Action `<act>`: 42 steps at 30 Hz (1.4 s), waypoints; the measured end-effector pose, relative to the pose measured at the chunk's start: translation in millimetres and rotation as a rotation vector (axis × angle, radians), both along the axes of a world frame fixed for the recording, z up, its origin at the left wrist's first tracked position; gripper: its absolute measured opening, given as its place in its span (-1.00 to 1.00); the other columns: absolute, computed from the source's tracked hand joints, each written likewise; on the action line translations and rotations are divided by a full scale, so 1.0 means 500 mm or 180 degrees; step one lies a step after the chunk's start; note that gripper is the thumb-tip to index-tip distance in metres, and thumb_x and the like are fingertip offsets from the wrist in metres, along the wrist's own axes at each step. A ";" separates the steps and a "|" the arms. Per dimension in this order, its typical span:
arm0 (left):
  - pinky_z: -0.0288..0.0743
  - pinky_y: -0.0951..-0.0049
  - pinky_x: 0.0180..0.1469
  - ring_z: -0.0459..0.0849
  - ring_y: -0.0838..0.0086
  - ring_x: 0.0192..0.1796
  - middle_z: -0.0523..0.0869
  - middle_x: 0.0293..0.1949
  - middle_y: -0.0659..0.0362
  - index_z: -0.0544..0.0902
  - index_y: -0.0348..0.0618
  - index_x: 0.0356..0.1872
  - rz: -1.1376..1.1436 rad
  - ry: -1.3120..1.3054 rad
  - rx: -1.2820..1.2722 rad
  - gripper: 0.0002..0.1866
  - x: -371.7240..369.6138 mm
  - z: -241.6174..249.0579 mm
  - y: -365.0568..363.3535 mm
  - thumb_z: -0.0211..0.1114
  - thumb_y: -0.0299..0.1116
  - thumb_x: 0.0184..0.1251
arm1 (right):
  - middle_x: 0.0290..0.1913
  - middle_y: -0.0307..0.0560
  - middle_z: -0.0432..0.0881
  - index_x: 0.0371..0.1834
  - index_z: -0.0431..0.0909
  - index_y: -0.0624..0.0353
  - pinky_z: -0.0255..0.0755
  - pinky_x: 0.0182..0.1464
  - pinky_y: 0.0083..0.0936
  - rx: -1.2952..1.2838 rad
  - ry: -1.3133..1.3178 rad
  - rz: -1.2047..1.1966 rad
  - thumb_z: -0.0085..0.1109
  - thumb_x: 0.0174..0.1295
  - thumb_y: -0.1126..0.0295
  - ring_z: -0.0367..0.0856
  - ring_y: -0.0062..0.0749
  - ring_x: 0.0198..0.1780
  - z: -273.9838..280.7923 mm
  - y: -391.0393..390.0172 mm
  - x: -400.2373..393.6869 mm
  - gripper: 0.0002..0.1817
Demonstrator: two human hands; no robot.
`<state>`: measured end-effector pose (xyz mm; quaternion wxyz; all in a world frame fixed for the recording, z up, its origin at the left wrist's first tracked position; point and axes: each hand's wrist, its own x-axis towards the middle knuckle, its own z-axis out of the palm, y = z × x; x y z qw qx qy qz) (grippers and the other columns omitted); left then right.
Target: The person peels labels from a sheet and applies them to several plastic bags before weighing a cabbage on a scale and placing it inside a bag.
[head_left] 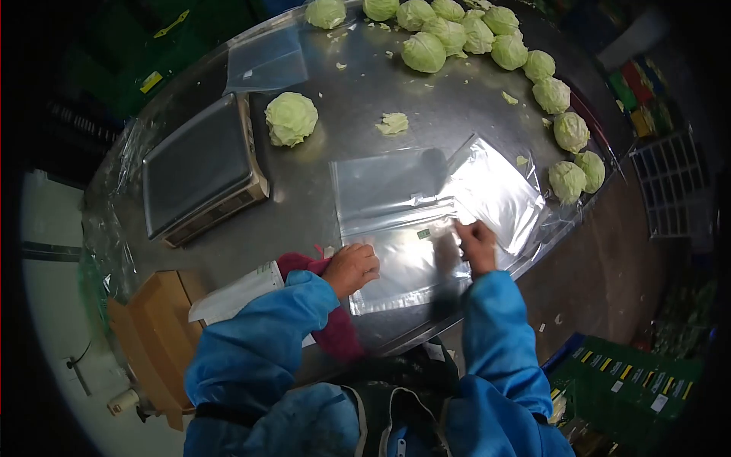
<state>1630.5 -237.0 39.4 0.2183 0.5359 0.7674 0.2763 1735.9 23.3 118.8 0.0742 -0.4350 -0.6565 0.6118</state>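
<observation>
"On the metal table [297, 179], what matters most for handling well?"

"The plastic bags [396, 263], spread flat in front of the person. Their film is thin and shiny, so I'd expect it to slide and cling; a light, flat touch should suit it better than a tug."

"And the scale [199, 164]?"

"Off to the left, well apart from them. The lone cabbage [292, 119] sits just beside it. Neither is in the way of the hands."

"What about the red cloth [339, 327]?"

"It lies by the left forearm, near the bags' left edge. I'd mind that it doesn't drag the film along."

"How is the left hand [352, 269] set?"

"Fingers curled, low over the bags' left side. I can't tell whether it grips any film. Resting there lightly, it could steady the sheets."

"The right hand [477, 245]?"

"Partly closed, thumb and fingertips drawn together at the bags' upper right edge. It looks like a pinch, but blur hides whether film is caught. Rubbing the edge gently between fingertips should part one layer from another."

"Anything smaller?"

"The little green label [424, 234], on the film between both hands. I'd avoid creasing it."
</observation>
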 end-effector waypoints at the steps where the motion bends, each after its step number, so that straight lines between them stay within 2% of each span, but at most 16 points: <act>1: 0.30 0.24 -0.02 0.42 0.26 0.00 0.47 -0.15 0.24 0.56 0.07 -0.16 0.0008 -0.0008 0.0005 -0.58 -0.003 0.018 0.000 0.47 -0.29 -0.13 | -0.67 -0.31 0.34 -0.57 0.44 0.11 0.15 -0.62 -0.63 -0.0155 0.0224 -0.0103 0.29 0.11 0.16 0.28 -0.64 -0.61 0.024 0.018 0.020 -0.68; 3: 0.32 0.27 -0.04 0.46 0.28 -0.06 0.51 -0.20 0.25 0.57 0.03 -0.26 -0.0086 0.0183 0.0278 -0.68 -0.009 0.072 0.002 0.45 -0.32 -0.10 | -0.66 -0.33 0.36 -0.58 0.45 0.11 0.15 -0.60 -0.66 -0.0268 0.0574 -0.0265 0.20 0.19 0.19 0.26 -0.69 -0.63 0.071 0.030 0.058 -0.70; 10: 0.36 0.27 -0.05 0.52 0.33 -0.18 0.54 -0.39 0.23 0.63 -0.02 -0.38 0.0158 0.0047 0.0399 -0.86 -0.017 0.037 0.000 0.37 -0.30 0.03 | -0.65 -0.36 0.40 -0.54 0.48 0.13 0.10 -0.59 -0.66 -0.0754 0.0322 -0.0239 0.18 0.22 0.23 0.24 -0.71 -0.66 0.064 0.026 0.130 -0.73; 16: 0.43 0.35 -0.16 0.59 0.36 -0.29 0.61 -0.46 0.18 0.67 -0.12 -0.38 0.0541 -0.1270 0.0477 -0.92 -0.036 0.028 -0.009 0.30 -0.37 0.13 | -0.49 -0.34 0.47 -0.36 0.54 0.19 0.24 -0.35 -0.74 -0.1715 0.0928 -0.0006 0.13 0.22 0.36 0.40 -0.68 -0.43 0.085 -0.008 0.146 -0.87; 18: 0.43 0.46 -0.26 0.57 0.54 -0.35 0.65 -0.44 0.22 0.67 -0.18 -0.38 0.1315 -0.2452 0.0558 -0.91 -0.039 0.025 -0.008 0.27 -0.39 0.18 | -0.49 -0.34 0.45 -0.28 0.52 0.21 0.27 -0.31 -0.70 -0.1835 0.0807 -0.0082 0.14 0.16 0.49 0.40 -0.68 -0.42 0.097 -0.024 0.147 -0.91; 21: 0.42 0.53 -0.31 0.53 0.65 -0.34 0.65 -0.44 0.27 0.65 -0.22 -0.39 0.1657 -0.2829 0.0753 -0.88 -0.072 0.043 0.004 0.27 -0.38 0.21 | -0.40 -0.29 0.49 -0.22 0.49 0.25 0.31 -0.26 -0.70 -0.1367 0.0744 0.0377 0.19 0.11 0.57 0.43 -0.66 -0.35 0.053 -0.036 0.143 -0.83; 23: 0.39 0.58 -0.32 0.49 0.64 -0.37 0.59 -0.44 0.31 0.64 -0.20 -0.33 0.2384 -0.2460 0.0883 -0.89 -0.125 0.062 0.015 0.26 -0.38 0.23 | -0.40 -0.28 0.49 -0.24 0.49 0.24 0.32 -0.27 -0.70 -0.1124 0.0678 0.0358 0.18 0.11 0.57 0.43 -0.65 -0.36 0.007 -0.040 0.111 -0.84; 25: 0.33 0.65 -0.28 0.43 0.66 -0.42 0.53 -0.42 0.32 0.58 -0.18 -0.25 0.3704 -0.2674 0.2158 -0.88 -0.171 0.130 0.038 0.24 -0.39 0.25 | -0.40 -0.26 0.50 -0.26 0.48 0.24 0.34 -0.30 -0.68 -0.0799 0.0620 0.0255 0.18 0.11 0.57 0.44 -0.63 -0.37 -0.034 -0.052 0.069 -0.86; 26: 0.33 0.65 -0.28 0.43 0.66 -0.42 0.53 -0.42 0.32 0.58 -0.18 -0.25 0.3722 -0.2660 0.2171 -0.88 -0.173 0.123 0.031 0.24 -0.39 0.25 | -0.39 -0.25 0.50 -0.27 0.48 0.25 0.35 -0.30 -0.66 -0.0712 0.0649 0.0179 0.18 0.11 0.57 0.45 -0.61 -0.37 -0.052 -0.059 0.040 -0.86; 28: 0.31 0.67 -0.24 0.41 0.65 -0.41 0.50 -0.37 0.32 0.53 -0.17 -0.22 0.4041 -0.1528 0.2698 -0.88 -0.170 0.109 0.007 0.21 -0.41 0.27 | -0.41 -0.24 0.51 -0.29 0.49 0.25 0.38 -0.28 -0.62 -0.0650 0.0789 0.0145 0.19 0.10 0.56 0.47 -0.61 -0.37 -0.097 -0.063 -0.002 -0.88; 30: 0.33 0.58 -0.19 0.48 0.58 -0.29 0.53 -0.33 0.25 0.51 -0.17 -0.22 0.3225 -0.1373 0.2109 -0.84 -0.073 0.088 -0.007 0.25 -0.42 0.21 | -0.43 -0.15 0.56 -0.30 0.50 0.23 0.42 -0.27 -0.52 0.0478 0.0504 0.0275 0.17 0.12 0.52 0.53 -0.49 -0.38 -0.130 -0.065 -0.029 -0.90; 31: 0.35 0.50 -0.15 0.51 0.50 -0.25 0.54 -0.31 0.22 0.52 -0.15 -0.20 0.2598 -0.1512 0.1761 -0.80 -0.025 0.072 -0.015 0.29 -0.42 0.16 | -0.42 0.01 0.59 -0.32 0.51 0.20 0.44 -0.25 -0.36 0.1195 0.0351 0.0417 0.14 0.11 0.51 0.58 -0.20 -0.38 -0.149 -0.068 -0.040 -0.92; 33: 0.32 0.30 -0.04 0.50 0.31 -0.17 0.53 -0.28 0.18 0.54 -0.08 -0.15 0.1071 0.0180 0.0811 -0.67 0.026 0.132 0.002 0.37 -0.35 0.03 | -0.39 0.06 0.59 -0.33 0.50 0.20 0.44 -0.25 -0.27 0.1528 0.0227 0.0512 0.12 0.10 0.51 0.57 -0.07 -0.35 -0.143 -0.087 -0.053 -0.92; 35: 0.31 0.25 -0.03 0.49 0.26 -0.16 0.53 -0.29 0.16 0.55 -0.05 -0.16 0.0952 0.0179 0.0633 -0.66 0.057 0.106 -0.002 0.39 -0.35 -0.01 | -0.29 0.15 0.54 -0.27 0.42 0.20 0.42 -0.26 -0.10 0.2310 0.0160 0.0854 0.09 0.05 0.52 0.53 0.18 -0.31 -0.136 -0.094 -0.063 -0.84; 41: 0.30 0.30 -0.02 0.48 0.31 -0.14 0.54 -0.31 0.22 0.62 0.00 -0.32 0.0641 0.0092 0.0247 -0.79 0.045 0.050 -0.008 0.40 -0.30 -0.02 | -0.18 0.24 0.43 -0.11 0.27 0.17 0.44 -0.27 -0.06 0.2394 -0.0589 0.1034 0.15 0.02 0.44 0.50 0.32 -0.29 -0.093 -0.087 -0.079 -0.64; 42: 0.34 0.35 -0.07 0.50 0.33 -0.19 0.55 -0.33 0.22 0.62 -0.02 -0.32 0.0535 0.0098 0.0336 -0.83 0.040 0.045 -0.008 0.36 -0.31 0.03 | -0.29 0.17 0.47 -0.12 0.30 0.21 0.44 -0.32 -0.09 0.2655 -0.0253 0.0964 0.21 0.05 0.34 0.54 0.19 -0.32 -0.105 -0.064 -0.066 -0.62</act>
